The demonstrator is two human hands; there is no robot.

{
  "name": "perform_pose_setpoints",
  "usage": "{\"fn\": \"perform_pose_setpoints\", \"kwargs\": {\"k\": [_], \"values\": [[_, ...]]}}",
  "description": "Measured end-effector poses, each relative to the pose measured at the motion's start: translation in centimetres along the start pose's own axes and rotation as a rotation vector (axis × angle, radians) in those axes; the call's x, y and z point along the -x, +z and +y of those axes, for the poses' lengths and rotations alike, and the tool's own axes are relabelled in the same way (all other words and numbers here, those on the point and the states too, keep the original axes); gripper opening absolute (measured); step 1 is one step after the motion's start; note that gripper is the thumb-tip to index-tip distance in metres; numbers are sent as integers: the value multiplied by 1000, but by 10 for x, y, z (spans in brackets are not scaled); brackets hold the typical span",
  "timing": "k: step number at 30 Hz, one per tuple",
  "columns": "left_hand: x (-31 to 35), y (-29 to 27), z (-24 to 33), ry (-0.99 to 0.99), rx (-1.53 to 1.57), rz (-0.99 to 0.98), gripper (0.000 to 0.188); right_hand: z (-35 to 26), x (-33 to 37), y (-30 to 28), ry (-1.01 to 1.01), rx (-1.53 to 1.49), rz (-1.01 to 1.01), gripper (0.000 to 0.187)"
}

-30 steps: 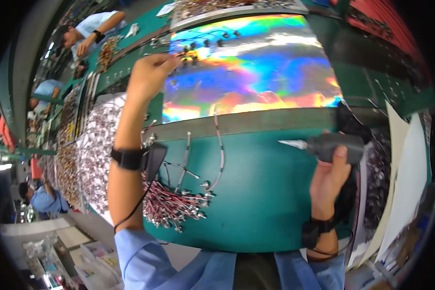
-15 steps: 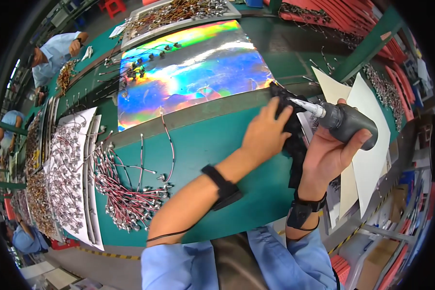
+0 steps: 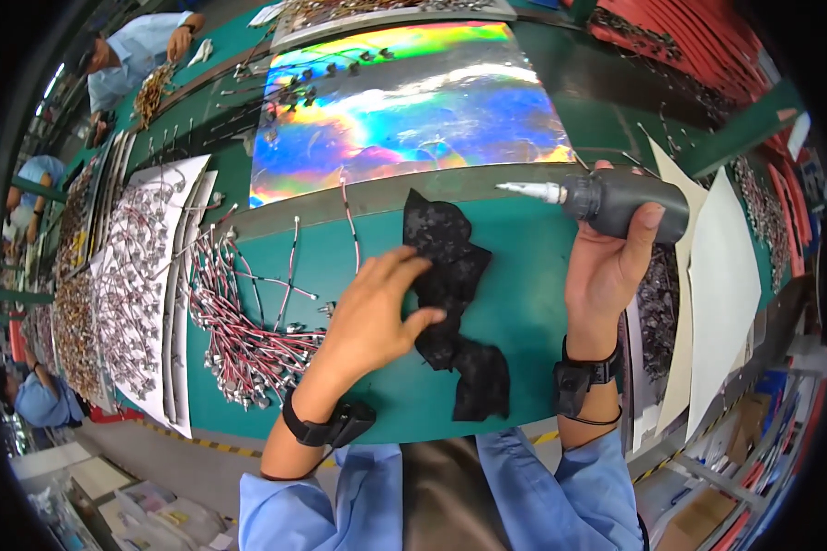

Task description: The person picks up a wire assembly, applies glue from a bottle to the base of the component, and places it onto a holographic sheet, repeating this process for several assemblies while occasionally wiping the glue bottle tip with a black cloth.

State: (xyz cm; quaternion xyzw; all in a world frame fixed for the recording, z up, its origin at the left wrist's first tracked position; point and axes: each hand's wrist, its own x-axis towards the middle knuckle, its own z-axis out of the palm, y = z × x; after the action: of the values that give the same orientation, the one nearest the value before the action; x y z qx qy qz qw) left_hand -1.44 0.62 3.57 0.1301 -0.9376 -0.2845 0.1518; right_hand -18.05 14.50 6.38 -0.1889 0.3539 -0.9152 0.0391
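My right hand [image 3: 605, 275] is wrapped round a dark grey squeeze bottle [image 3: 636, 207], which lies nearly level with its whitish pointed nozzle aimed left. A crumpled, stained black cloth [image 3: 450, 266] lies on the green table mat in front of me. At its left edge is my left hand [image 3: 368, 317], fingers apart and slightly bent; the thumb and fingertips reach the cloth's edge but do not grip it. Left of that hand lies a bundle of red, black and white wire leads [image 3: 253, 354] with small metal ends.
An iridescent foil sheet [image 3: 413, 110] covers the far middle, with several wired parts on its left. White boards [image 3: 147, 303] loaded with small wired parts stand at left. Pale sheets [image 3: 724, 294] lean at right, beside a tray of dark parts [image 3: 655, 321]. Another person [image 3: 138, 60] works at far left.
The black cloth has come from the right, beside the bottle, to the middle of the mat. My left hand has moved left and nearer me. The bottle has turned more level.
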Motion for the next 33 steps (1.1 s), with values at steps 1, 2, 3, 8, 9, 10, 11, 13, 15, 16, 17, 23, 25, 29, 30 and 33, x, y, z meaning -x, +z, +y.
{"fn": "perform_pose_setpoints", "kwargs": {"k": [1,2,3,8,9,10,11,13,15,16,17,23,25,29,30,33], "values": [[1,-2,-3,-102,101,82,26,8,1,-4,46,37,-5,48],[0,1,-7,-122,99,83,26,16,4,-8,97,75,-14,48],[-4,9,-10,-196,54,147,27,23,6,-12,146,114,-22,49],[-19,41,-10,-431,-61,205,25,46,11,-27,271,208,-11,48],[-20,44,-11,-467,-74,173,24,47,10,-27,291,204,-11,48],[-20,46,-13,-475,-68,168,24,48,10,-28,307,203,-9,47],[-19,48,-14,-433,-55,199,22,49,10,-29,322,201,-7,46],[-16,50,-17,-350,-29,265,19,53,11,-32,335,210,-9,46],[-13,49,-16,-408,105,284,17,56,13,-33,345,212,-17,45],[-12,47,-15,-456,234,306,15,57,13,-34,353,216,-20,45],[-11,46,-15,-503,364,329,14,58,14,-34,363,205,-32,45],[-11,40,-18,-641,1054,294,10,62,16,-36,443,144,-50,45],[-11,38,-20,-649,1206,267,8,63,16,-34,481,185,-71,45],[-14,30,-20,-774,1454,252,9,65,13,-34,557,294,-127,45],[-12,32,-22,-775,1454,251,9,66,12,-34,564,325,-146,45],[-6,43,-30,-786,1530,252,12,64,13,-32,562,348,-165,46]]}}
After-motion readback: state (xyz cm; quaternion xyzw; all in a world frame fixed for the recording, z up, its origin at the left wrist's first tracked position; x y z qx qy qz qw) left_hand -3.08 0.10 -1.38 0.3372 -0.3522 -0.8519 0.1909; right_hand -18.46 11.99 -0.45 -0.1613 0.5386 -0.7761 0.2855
